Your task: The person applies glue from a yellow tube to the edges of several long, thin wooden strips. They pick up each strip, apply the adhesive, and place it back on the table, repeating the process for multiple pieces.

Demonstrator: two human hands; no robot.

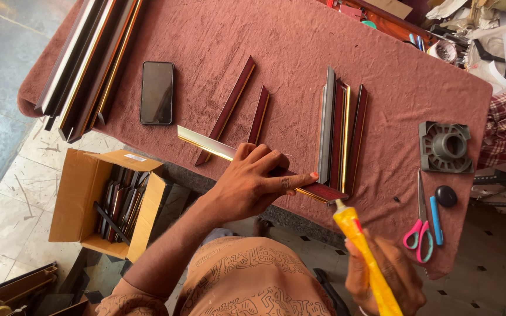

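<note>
Left fingers [267, 175] pressed down on moulding strip [206, 142], pinning it at tabletop [300, 41] near edge; right fingers [396, 275] wrapped round glue tube [364, 257], nozzle at strip's cut right end.

A framing workshop: cut frame mouldings [341, 131], scissors [420, 225] on a cloth-covered bench [300, 41].

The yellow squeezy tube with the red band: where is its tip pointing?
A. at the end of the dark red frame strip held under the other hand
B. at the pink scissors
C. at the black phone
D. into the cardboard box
A: the right hand holds the yellow squeezy tube with its tip at the cut end of the dark red frame strip with gold edging, which the left hand presses onto the maroon cloth-covered table.
</note>
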